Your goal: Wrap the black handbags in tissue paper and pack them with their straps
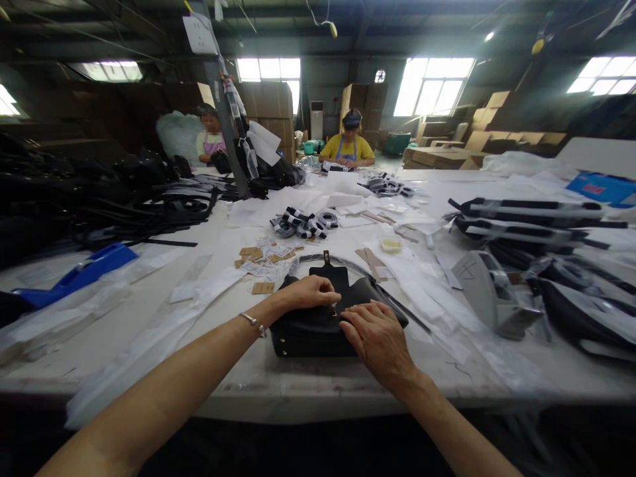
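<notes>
A black handbag (318,341) lies on the white table in front of me, its closing tab (328,275) pointing away and its handle wrapped in clear film. My left hand (313,293) rests on the bag's top with its fingers curled near a small gold clasp (334,311). Whether those fingers pinch anything is hidden. From the other side, my right hand (375,331) lies on the bag's front with the fingers stretched out over the black leather, close to the clasp.
Brown and white tags (263,288) lie left of the bag, with wrapped rolled straps (298,222) behind. A grey tape dispenser (489,291) and wrapped black bags (586,311) stand right. A blue tool (84,275) and a metal post (231,112) are left. Two people sit across the table.
</notes>
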Demonstrator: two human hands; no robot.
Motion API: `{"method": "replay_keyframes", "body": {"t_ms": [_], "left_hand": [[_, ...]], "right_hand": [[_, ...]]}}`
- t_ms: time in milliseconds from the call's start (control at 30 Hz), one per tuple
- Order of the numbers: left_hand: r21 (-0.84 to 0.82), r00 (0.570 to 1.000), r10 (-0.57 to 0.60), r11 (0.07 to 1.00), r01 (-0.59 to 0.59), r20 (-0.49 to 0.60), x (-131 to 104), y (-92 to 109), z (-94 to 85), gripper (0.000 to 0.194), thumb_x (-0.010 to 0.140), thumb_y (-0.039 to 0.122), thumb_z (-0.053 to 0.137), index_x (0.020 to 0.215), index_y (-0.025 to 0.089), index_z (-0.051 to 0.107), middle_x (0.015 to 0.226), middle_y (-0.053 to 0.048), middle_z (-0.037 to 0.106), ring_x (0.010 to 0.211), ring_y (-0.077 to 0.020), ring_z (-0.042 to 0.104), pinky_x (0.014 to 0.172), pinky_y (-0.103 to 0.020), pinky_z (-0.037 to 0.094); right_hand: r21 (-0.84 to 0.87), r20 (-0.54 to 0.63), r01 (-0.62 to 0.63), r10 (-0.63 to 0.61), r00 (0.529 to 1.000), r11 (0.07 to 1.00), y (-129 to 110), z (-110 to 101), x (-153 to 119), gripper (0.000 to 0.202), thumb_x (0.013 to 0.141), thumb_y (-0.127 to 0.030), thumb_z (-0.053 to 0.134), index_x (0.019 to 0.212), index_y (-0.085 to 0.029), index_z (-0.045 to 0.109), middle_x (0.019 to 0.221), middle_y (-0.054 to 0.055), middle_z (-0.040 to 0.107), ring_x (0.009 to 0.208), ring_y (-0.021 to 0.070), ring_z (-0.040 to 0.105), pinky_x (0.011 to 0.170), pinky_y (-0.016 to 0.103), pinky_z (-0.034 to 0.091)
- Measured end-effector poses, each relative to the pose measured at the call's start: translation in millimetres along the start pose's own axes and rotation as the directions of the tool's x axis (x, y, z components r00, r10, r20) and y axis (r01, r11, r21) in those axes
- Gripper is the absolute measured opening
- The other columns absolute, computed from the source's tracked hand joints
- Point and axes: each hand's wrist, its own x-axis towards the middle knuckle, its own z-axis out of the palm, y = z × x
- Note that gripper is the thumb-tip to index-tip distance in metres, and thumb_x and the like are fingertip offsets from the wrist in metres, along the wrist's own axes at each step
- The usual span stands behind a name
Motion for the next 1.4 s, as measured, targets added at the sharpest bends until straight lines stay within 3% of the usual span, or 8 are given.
{"method": "replay_keyframes", "body": {"t_ms": [267, 433, 567, 700, 767, 933, 1133, 1400], "left_hand": [[0.052, 0.987, -0.14, 0.988, 0.145, -0.077, 12, -2, 14.6, 0.012, 0.074, 0.024, 0.059, 0.065, 0.018, 0.065, 0.065, -0.001, 0.067, 0.063, -0.0154, 0.061, 0.058, -0.024, 0.042], [0.066, 0.919, -0.169, 0.976, 0.206, -0.356, 8, 4, 3.7, 0.007, 0.076, 0.018, 0.058, 0.07, 0.018, 0.059, 0.072, -0.005, 0.065, 0.078, -0.0202, 0.064, 0.068, -0.028, 0.046], [-0.02, 0.862, -0.133, 0.99, 0.141, -0.489, -41, 4, -12.7, 0.009, 0.082, 0.023, 0.053, 0.09, 0.02, 0.057, 0.081, 0.0, 0.065, 0.07, -0.015, 0.064, 0.06, -0.024, 0.048], [-0.215, 0.832, -0.177, 0.974, 0.072, -0.525, -106, -6, -14.3, 0.017, 0.084, 0.037, 0.054, 0.081, 0.02, 0.059, 0.067, 0.003, 0.061, 0.051, -0.012, 0.056, 0.046, -0.022, 0.042], [-0.147, 0.834, -0.13, 0.987, 0.059, -0.536, -119, -7, -9.0, 0.021, 0.086, 0.038, 0.054, 0.079, 0.02, 0.063, 0.068, 0.002, 0.063, 0.054, -0.0126, 0.057, 0.049, -0.023, 0.044], [0.335, 0.908, 0.171, 0.942, -0.037, -0.382, -84, 7, 2.5, 0.014, 0.088, 0.026, 0.06, 0.094, 0.021, 0.071, 0.099, -0.003, 0.072, 0.094, -0.0185, 0.066, 0.087, -0.027, 0.048], [0.413, 0.965, 0.144, 0.91, -0.042, -0.22, -29, 11, 11.3, 0.017, 0.079, 0.027, 0.07, 0.095, 0.022, 0.075, 0.095, -0.006, 0.075, 0.092, -0.0249, 0.069, 0.078, -0.031, 0.052], [0.436, 0.98, 0.147, 0.897, -0.074, -0.136, -18, 7, 15.7, 0.019, 0.082, 0.02, 0.062, 0.091, 0.026, 0.077, 0.093, -0.005, 0.076, 0.091, -0.0226, 0.069, 0.076, -0.028, 0.05]], "right_hand": [[0.034, 0.013, -0.019, 0.019, 1.0, 0.999, 0, 0, 0, 0.017, 0.098, -0.028, 0.053, 0.102, -0.024, 0.07, 0.099, 0.001, 0.074, 0.098, 0.0206, 0.063, 0.104, 0.04, 0.031], [0.024, 0.004, -0.008, 0.008, 1.0, 1.0, 0, 0, -1, 0.017, 0.098, -0.028, 0.053, 0.102, -0.025, 0.07, 0.101, 0.001, 0.074, 0.098, 0.0203, 0.064, 0.104, 0.04, 0.031], [0.031, 0.0, -0.009, 0.009, 1.0, 0.999, 3, -1, -2, 0.019, 0.099, -0.03, 0.053, 0.104, -0.025, 0.07, 0.103, 0.002, 0.074, 0.099, 0.0204, 0.064, 0.104, 0.04, 0.031], [0.05, 0.017, -0.007, 0.006, 1.0, 0.999, 4, -2, -1, 0.019, 0.098, -0.032, 0.053, 0.103, -0.025, 0.07, 0.103, 0.001, 0.074, 0.098, 0.021, 0.064, 0.102, 0.04, 0.032], [0.049, 0.026, 0.005, -0.007, 1.0, 0.999, 4, -4, -1, 0.02, 0.099, -0.033, 0.052, 0.103, -0.025, 0.07, 0.102, 0.001, 0.074, 0.097, 0.0208, 0.065, 0.1, 0.04, 0.033], [-0.024, 0.154, -0.02, 0.024, 0.988, 1.0, 2, -9, 8, 0.026, 0.1, -0.036, 0.047, 0.102, -0.026, 0.071, 0.095, 0.002, 0.074, 0.089, 0.0203, 0.065, 0.086, 0.037, 0.038], [-0.129, 0.24, -0.066, 0.096, 0.966, 0.989, -2, -5, 19, 0.025, 0.098, -0.041, 0.052, 0.106, -0.027, 0.071, 0.094, 0.002, 0.073, 0.092, 0.022, 0.063, 0.078, 0.036, 0.038], [-0.111, 0.146, -0.019, 0.035, 0.989, 0.994, -3, -1, 13, 0.03, 0.102, -0.039, 0.045, 0.102, -0.027, 0.072, 0.09, 0.003, 0.073, 0.088, 0.0199, 0.062, 0.077, 0.035, 0.037]]}}
